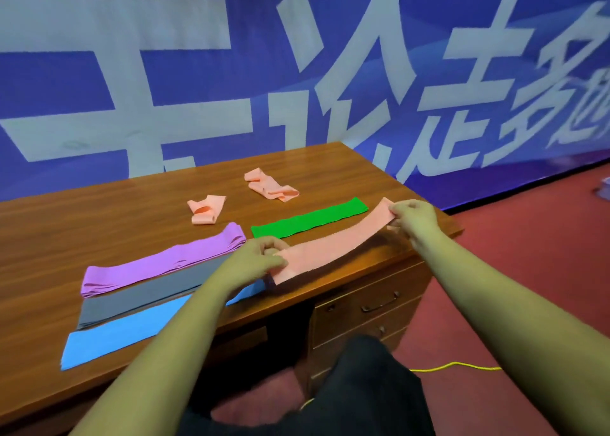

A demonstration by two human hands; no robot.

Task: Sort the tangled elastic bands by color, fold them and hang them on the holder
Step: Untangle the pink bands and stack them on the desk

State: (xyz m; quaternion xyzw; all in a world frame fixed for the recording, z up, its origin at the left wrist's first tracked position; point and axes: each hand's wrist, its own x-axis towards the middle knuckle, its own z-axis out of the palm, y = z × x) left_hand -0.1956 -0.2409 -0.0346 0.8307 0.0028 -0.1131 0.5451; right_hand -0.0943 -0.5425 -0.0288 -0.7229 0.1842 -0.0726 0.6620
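Your left hand (pixel 260 260) and right hand (pixel 412 216) each pinched 1 end of a flat peach elastic band (pixel 333 244). A flat green elastic band (pixel 307 219) lay on the brown wooden desk (pixel 99 218).

glossy wooden desk (pixel 330 168), matt, seemingly stretchy cloth bands (pixel 330 247), printed fabric-like banner (pixel 231 56)
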